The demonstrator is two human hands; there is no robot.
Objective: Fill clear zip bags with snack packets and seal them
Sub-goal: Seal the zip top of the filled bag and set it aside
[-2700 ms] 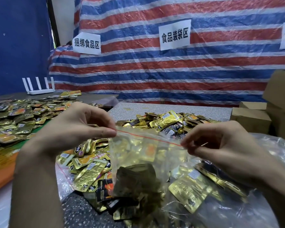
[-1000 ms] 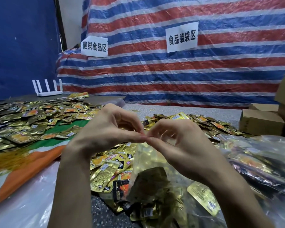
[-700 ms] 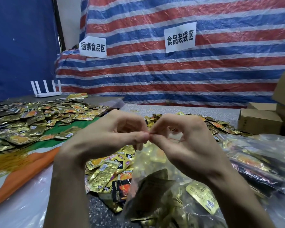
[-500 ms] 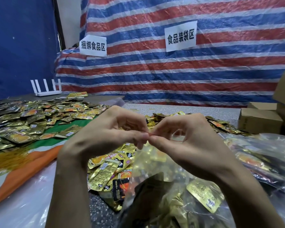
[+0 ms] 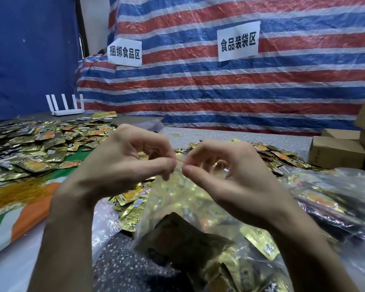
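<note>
A clear zip bag with a red zip line hangs in front of me, holding gold and dark snack packets. My left hand pinches the zip strip between thumb and forefinger. My right hand pinches the same strip right beside it, the fingertips of both hands nearly touching. A short stretch of the red line shows between them. The bag's lower part sags onto the table.
Loose gold snack packets cover the table at left and lie heaped behind my hands. Filled clear bags lie at right. Cardboard boxes stand at the right edge. A white router sits far left before the striped tarp.
My hands, once apart along the zip strip, came together at its middle. In the last half second they have parted slightly, baring a bit of the red line.
</note>
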